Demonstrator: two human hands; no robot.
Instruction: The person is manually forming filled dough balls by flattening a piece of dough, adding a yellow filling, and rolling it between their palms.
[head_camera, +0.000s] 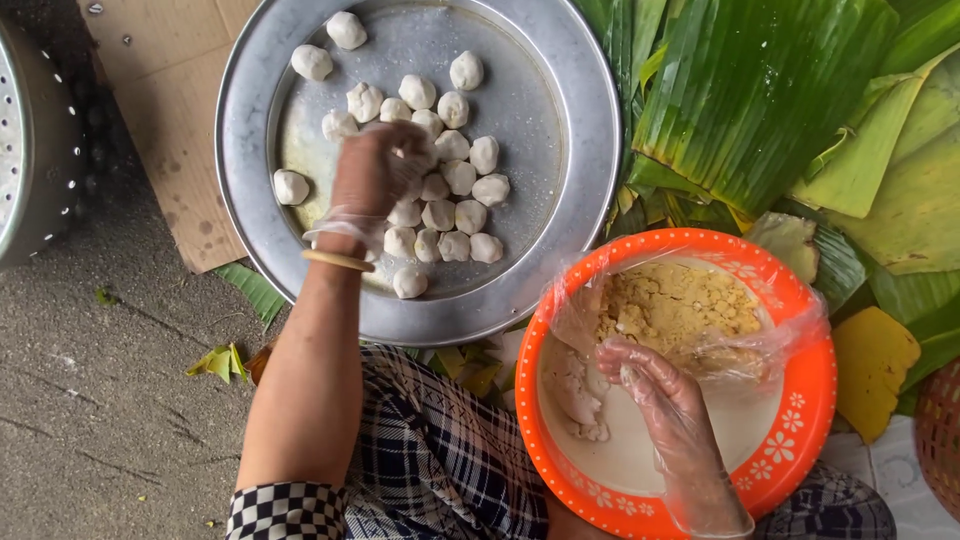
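White dough balls (452, 190) lie clustered on the round metal tray (590, 150), and your left hand (375, 175) hangs right over the near-left edge of that cluster, gloved in thin clear plastic, with a pale bangle (338, 260) at the wrist. Your fingers are curled downward and together, and they seem to close on a ball at the cluster's edge, though the glove and the blur hide what exactly sits inside the grip, so you cannot tell for sure whether it is holding one or just touching down. The rest of the balls spread away from your fingertips toward the far and right side of the tray, with a few loose ones farther off by the rim. Your right hand (655, 385), also gloved, rests inside the orange bowl (800, 300) close to your lap, fingers loosely bent and slack, holding nothing you can make out; the crumbly yellow filling (675, 300) sits just beyond its fingertips in a clear plastic bag, and a lump of white dough (578, 395) lies just to its left. The left hand is much the nearer one to the tray; green banana leaves (780, 90) lie beyond the bowl.
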